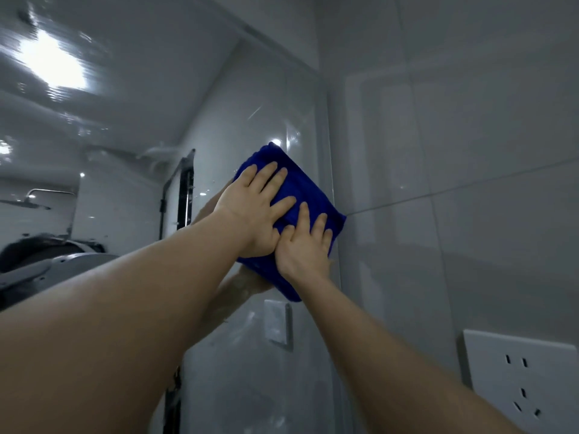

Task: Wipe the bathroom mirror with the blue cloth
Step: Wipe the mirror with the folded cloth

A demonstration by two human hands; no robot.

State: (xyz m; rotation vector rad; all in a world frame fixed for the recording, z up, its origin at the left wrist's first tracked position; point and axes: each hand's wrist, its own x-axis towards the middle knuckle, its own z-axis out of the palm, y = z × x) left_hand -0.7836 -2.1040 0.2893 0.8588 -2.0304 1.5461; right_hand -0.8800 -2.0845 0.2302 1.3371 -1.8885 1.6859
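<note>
A folded blue cloth point(300, 187) is pressed flat against the bathroom mirror point(250, 120) under both of a person's bare hands, high on the glass and hard by its right edge, where one corner of the cloth reaches the frame line. The left hand point(254, 211) lies on the upper part of the cloth, palm down, fingers straight and spread wide. The right hand point(302, 247) lies just below and to the right of it, fingers likewise straight and fanned, the two hands touching near the left thumb. Neither hand curls round the fabric; both press it with flat fingers. Blue cloth shows above the left hand's fingertips, to the right of both hands and below the right wrist. Both forearms are bare and stretch upward from the lower corners of the view.

Behind and under the hands the glass gives back a dim reflection of the arms. Left of the left arm the mirror reflects a shower head point(31, 200), a dark door frame and a bright ceiling light point(53, 57), blurred and streaked. Right of the right hand stands the pale tiled wall point(470, 151), and below the right forearm a white wall socket point(520, 380) sits on it
</note>
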